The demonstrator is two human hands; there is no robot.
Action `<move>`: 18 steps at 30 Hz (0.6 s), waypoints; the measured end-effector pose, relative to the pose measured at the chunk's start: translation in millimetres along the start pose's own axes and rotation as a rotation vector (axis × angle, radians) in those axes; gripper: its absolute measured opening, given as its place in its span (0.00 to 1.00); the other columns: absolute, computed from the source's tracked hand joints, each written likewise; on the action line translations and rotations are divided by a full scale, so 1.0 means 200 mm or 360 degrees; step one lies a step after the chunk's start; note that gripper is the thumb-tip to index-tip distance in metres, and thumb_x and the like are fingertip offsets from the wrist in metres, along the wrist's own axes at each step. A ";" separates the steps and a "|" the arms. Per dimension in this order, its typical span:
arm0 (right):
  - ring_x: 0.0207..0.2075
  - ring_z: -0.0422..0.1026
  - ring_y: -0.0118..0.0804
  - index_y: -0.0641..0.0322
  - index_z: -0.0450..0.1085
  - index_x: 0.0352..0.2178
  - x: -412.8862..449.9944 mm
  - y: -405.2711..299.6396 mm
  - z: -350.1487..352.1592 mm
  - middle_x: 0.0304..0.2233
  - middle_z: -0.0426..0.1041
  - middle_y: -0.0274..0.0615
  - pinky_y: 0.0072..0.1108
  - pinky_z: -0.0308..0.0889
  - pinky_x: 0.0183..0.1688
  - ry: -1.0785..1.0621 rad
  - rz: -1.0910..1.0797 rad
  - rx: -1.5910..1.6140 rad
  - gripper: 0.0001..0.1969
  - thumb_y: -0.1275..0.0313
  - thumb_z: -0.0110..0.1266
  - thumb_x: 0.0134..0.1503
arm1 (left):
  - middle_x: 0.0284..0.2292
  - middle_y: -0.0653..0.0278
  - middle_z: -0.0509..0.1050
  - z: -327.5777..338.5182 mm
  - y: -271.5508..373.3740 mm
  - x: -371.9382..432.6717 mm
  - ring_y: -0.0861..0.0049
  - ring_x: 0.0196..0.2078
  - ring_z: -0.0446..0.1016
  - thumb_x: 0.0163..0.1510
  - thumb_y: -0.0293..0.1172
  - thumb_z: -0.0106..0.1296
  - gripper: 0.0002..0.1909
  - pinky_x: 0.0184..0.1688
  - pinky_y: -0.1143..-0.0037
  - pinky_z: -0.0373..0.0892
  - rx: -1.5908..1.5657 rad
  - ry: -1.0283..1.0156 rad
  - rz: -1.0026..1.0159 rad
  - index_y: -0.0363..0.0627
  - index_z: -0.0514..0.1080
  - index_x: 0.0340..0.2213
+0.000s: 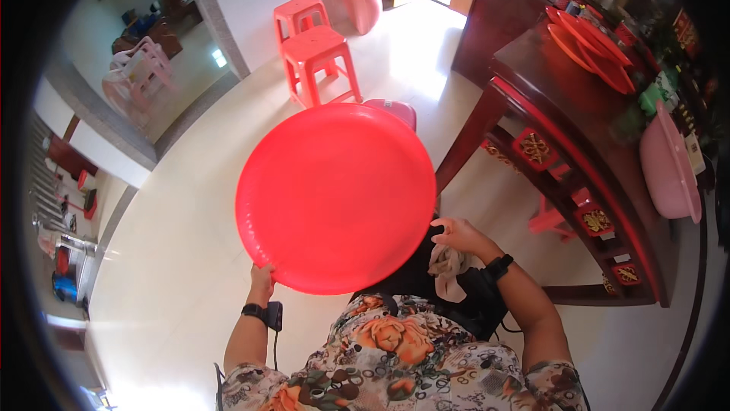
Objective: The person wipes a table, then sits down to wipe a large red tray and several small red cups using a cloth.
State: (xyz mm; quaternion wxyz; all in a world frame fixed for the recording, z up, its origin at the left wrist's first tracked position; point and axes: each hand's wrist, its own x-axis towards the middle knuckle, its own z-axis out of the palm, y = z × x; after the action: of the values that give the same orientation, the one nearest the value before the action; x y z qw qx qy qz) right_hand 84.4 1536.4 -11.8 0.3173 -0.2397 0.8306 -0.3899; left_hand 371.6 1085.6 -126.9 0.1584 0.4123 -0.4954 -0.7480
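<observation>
A large round red plastic tray (336, 200) is held up in front of me, its smooth face towards the camera. My left hand (263, 281) grips its lower left rim, with the fingers partly hidden behind it. By the lower right rim is my right hand (459, 235), holding a crumpled beige cloth (447, 268) that hangs below the fingers. Whether the right fingertips touch the tray is unclear.
Red plastic stools (315, 49) stand beyond the tray, near a pink sack (365, 6). At the right, a carved dark wooden table (570, 103) bears several red trays (593, 46) and a pink basin (664, 166). A grey doorway threshold (194, 111) lies left.
</observation>
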 end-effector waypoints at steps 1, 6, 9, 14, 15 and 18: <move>0.22 0.67 0.25 0.66 0.69 0.42 0.00 0.01 -0.04 0.20 0.70 0.38 0.20 0.63 0.25 0.0033 -0.0018 -0.0032 0.21 0.68 0.60 0.46 | 0.38 0.56 0.71 -0.03 -0.03 0.04 0.63 0.39 0.73 0.40 0.14 0.42 0.25 0.42 0.67 0.72 -0.0006 0.0074 0.0010 0.35 0.62 0.45; 0.23 0.66 0.23 0.61 0.70 0.42 -0.13 -0.04 -0.36 0.20 0.68 0.33 0.18 0.64 0.27 0.0459 -0.0308 -0.0173 0.19 0.69 0.60 0.46 | 0.36 0.61 0.71 -0.20 -0.18 0.15 0.70 0.36 0.72 0.38 0.17 0.47 0.27 0.36 0.72 0.72 0.0225 0.0142 0.0048 0.36 0.63 0.46; 0.24 0.67 0.23 0.60 0.69 0.43 -0.38 -0.06 -0.64 0.22 0.69 0.33 0.17 0.65 0.28 0.0895 -0.0223 -0.0404 0.20 0.71 0.59 0.46 | 0.38 0.61 0.71 -0.24 -0.24 0.21 0.70 0.37 0.72 0.38 0.18 0.47 0.29 0.38 0.73 0.72 0.0111 -0.0015 0.0249 0.37 0.63 0.47; 0.40 0.70 0.35 0.59 0.64 0.49 -0.89 -0.22 -1.04 0.35 0.70 0.42 0.24 0.67 0.42 0.2139 -0.0130 -0.0402 0.26 0.77 0.56 0.45 | 0.49 0.50 0.65 -0.18 -0.19 0.27 0.56 0.49 0.67 0.41 0.21 0.49 0.36 0.50 0.63 0.66 0.0156 0.0026 0.0137 0.36 0.54 0.54; 0.46 0.67 0.43 0.58 0.59 0.53 -1.02 -0.15 -1.16 0.46 0.66 0.48 0.28 0.66 0.46 0.2345 -0.0146 -0.0786 0.30 0.74 0.57 0.46 | 0.50 0.49 0.64 -0.15 -0.18 0.29 0.55 0.50 0.66 0.41 0.21 0.49 0.37 0.51 0.63 0.65 0.0294 0.0123 0.0158 0.36 0.54 0.55; 0.52 0.62 0.52 0.54 0.51 0.57 -1.28 -0.09 -1.47 0.56 0.56 0.54 0.33 0.63 0.49 0.2773 0.0261 -0.1526 0.37 0.70 0.58 0.45 | 0.52 0.47 0.61 -0.10 -0.13 0.30 0.53 0.53 0.63 0.42 0.23 0.50 0.38 0.54 0.62 0.61 0.0814 0.0584 0.0381 0.36 0.51 0.56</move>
State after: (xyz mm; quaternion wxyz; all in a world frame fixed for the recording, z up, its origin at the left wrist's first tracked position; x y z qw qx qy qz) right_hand 52.6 1837.2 234.1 -0.5072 0.0854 0.8571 -0.0301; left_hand 354.3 1047.0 -180.3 0.2231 0.5054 -0.6751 -0.4888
